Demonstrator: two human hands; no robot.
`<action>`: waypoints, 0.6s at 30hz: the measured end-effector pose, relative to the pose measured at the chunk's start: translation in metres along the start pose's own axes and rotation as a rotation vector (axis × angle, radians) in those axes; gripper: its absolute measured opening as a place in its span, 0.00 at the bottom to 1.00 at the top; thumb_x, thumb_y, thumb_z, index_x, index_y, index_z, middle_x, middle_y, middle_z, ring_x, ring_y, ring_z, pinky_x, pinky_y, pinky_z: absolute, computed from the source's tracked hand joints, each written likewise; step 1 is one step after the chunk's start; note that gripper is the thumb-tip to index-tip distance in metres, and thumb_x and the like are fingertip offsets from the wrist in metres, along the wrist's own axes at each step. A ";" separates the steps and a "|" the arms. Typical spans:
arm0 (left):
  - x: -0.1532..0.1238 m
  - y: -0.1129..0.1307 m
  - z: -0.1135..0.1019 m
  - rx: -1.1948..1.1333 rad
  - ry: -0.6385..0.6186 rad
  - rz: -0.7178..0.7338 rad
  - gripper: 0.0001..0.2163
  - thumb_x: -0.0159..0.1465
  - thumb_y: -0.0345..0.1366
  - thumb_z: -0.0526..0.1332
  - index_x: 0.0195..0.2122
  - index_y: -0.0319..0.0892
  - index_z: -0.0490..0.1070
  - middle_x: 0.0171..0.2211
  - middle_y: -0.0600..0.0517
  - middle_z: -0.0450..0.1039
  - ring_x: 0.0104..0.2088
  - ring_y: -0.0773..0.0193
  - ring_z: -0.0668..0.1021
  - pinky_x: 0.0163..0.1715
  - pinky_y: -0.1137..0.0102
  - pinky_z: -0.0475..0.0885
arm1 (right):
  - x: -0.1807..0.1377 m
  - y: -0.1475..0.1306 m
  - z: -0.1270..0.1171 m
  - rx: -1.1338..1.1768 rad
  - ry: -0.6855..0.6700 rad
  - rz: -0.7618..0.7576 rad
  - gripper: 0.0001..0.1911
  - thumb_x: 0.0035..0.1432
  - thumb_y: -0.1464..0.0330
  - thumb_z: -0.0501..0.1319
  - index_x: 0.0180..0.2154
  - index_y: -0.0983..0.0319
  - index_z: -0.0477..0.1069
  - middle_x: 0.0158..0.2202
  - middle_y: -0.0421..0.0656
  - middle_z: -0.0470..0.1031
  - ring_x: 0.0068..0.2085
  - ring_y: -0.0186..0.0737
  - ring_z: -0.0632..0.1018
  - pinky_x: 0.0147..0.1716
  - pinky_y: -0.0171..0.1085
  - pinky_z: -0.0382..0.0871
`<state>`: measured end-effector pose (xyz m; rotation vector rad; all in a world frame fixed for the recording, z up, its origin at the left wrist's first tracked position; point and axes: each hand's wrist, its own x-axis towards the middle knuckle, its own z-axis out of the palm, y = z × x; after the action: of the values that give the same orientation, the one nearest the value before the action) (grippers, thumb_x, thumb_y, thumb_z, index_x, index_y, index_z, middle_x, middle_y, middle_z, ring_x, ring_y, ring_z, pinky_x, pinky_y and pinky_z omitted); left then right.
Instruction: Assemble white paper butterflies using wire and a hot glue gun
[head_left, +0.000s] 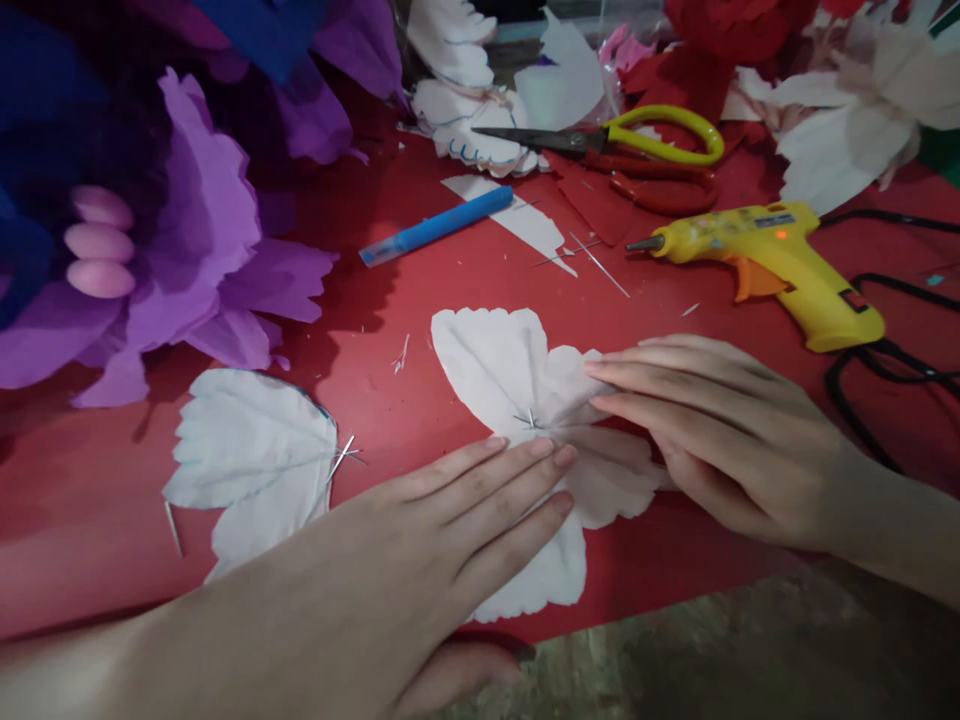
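Observation:
A white, scallop-edged paper butterfly (491,355) lies spread on the red tabletop, with short crossed wires at its middle. My left hand (465,520) rests flat over its lower left part, fingers stretched out and covering some of it. From the right, my right hand (735,430) touches the right wings with its fingertips, the fingers extended. Neither hand grips anything. Left of the butterfly lies another white scalloped paper piece (255,440), partly behind my left forearm, with thin wires (343,460) crossing at its right edge.
A yellow glue gun (780,250), its small orange light lit, lies at the right with a black cord. Behind are scissors (660,140), a blue pen (442,223) and paper scraps (517,220). Purple paper petals (202,220) fill the upper left. The table's front edge runs below my hands.

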<state>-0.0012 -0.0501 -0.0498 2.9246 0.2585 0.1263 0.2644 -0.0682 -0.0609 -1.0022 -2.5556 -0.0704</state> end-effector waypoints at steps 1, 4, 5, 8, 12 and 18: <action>0.000 0.000 0.000 -0.005 0.001 0.002 0.30 0.65 0.49 0.52 0.61 0.31 0.53 0.63 0.41 0.50 0.63 0.59 0.55 0.63 0.70 0.35 | 0.000 0.000 0.000 -0.001 -0.003 0.000 0.17 0.57 0.77 0.48 0.48 0.67 0.64 0.51 0.51 0.68 0.54 0.44 0.67 0.56 0.46 0.61; 0.001 0.000 -0.001 -0.013 0.007 0.004 0.30 0.65 0.49 0.51 0.61 0.31 0.54 0.63 0.41 0.50 0.64 0.58 0.55 0.64 0.69 0.38 | 0.000 0.000 -0.001 -0.006 -0.007 -0.010 0.17 0.57 0.76 0.48 0.48 0.68 0.64 0.51 0.51 0.68 0.54 0.45 0.67 0.56 0.46 0.61; 0.001 0.000 -0.001 -0.015 0.008 -0.001 0.30 0.65 0.49 0.51 0.60 0.31 0.54 0.63 0.41 0.51 0.64 0.58 0.55 0.64 0.69 0.41 | 0.000 0.001 -0.001 -0.004 -0.012 -0.007 0.17 0.57 0.77 0.49 0.48 0.67 0.64 0.51 0.51 0.68 0.54 0.45 0.67 0.56 0.46 0.61; 0.002 0.000 -0.002 -0.034 0.012 -0.024 0.27 0.66 0.48 0.49 0.59 0.33 0.56 0.62 0.42 0.53 0.63 0.60 0.57 0.63 0.69 0.48 | 0.000 0.001 -0.001 0.002 -0.014 -0.002 0.18 0.56 0.77 0.49 0.49 0.66 0.64 0.51 0.50 0.68 0.55 0.44 0.67 0.56 0.47 0.61; 0.003 0.000 -0.005 -0.071 0.018 -0.043 0.26 0.67 0.48 0.47 0.58 0.34 0.59 0.61 0.43 0.57 0.62 0.61 0.59 0.61 0.69 0.55 | 0.000 0.001 0.000 -0.001 -0.006 -0.012 0.18 0.56 0.77 0.49 0.48 0.67 0.65 0.51 0.50 0.68 0.54 0.45 0.67 0.56 0.47 0.62; 0.007 -0.001 -0.008 -0.096 0.030 -0.054 0.24 0.67 0.47 0.46 0.56 0.34 0.63 0.59 0.42 0.59 0.61 0.59 0.62 0.60 0.68 0.58 | 0.000 0.001 0.000 0.008 -0.009 0.004 0.18 0.56 0.77 0.50 0.49 0.66 0.65 0.51 0.49 0.68 0.55 0.44 0.67 0.56 0.48 0.62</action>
<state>0.0049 -0.0465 -0.0420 2.8202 0.3262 0.1693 0.2652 -0.0674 -0.0615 -1.0069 -2.5598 -0.0543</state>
